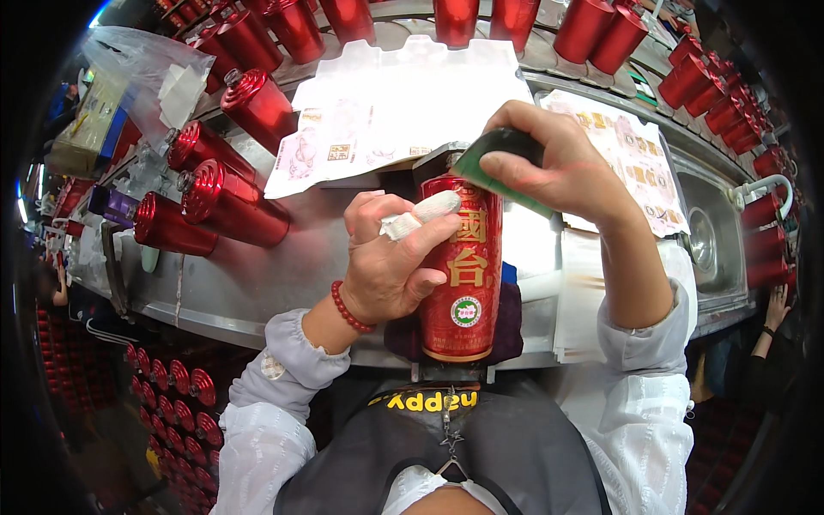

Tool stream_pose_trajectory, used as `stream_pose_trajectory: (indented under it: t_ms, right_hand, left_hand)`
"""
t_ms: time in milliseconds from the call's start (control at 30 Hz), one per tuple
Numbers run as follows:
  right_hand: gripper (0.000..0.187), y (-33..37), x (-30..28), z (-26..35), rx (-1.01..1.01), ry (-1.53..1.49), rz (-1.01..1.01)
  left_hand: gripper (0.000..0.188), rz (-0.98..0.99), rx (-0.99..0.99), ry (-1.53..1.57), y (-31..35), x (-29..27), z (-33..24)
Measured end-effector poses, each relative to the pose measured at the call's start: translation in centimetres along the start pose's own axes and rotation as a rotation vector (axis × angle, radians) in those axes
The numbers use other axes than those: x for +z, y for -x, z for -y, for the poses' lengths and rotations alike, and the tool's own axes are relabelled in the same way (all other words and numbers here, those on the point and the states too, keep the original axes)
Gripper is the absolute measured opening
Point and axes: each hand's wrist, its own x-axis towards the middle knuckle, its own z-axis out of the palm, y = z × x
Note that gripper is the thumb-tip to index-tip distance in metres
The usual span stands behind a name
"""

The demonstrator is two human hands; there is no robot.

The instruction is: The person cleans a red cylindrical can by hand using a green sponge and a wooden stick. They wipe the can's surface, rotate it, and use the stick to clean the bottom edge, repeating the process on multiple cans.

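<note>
In front of me a red bottle with gold lettering and a round white-green label lies with its far end pointing away, on a dark purple cloth. My left hand rests on its left side, fingers and thumb bent against the red surface. White wrapping covers one finger. My right hand is closed round a flat green scraper, tilted over the bottle's far end. Part of the scraper is hidden by my fingers.
White printed label sheets lie beyond the bottle, with another label stack to the right. Several red bottles stand at left and along the far conveyor. A metal sink with a white tap is at right. Another person's hand shows at far right.
</note>
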Motion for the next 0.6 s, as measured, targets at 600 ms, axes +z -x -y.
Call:
stream_pose_trajectory:
  t_ms: [600]
  right_hand:
    - [0.023, 4.8, 2.0, -1.8, 0.029, -0.008, -0.363]
  left_hand:
    - [0.057, 0.217, 0.284, -0.202, -4.7, -1.1, 1.2]
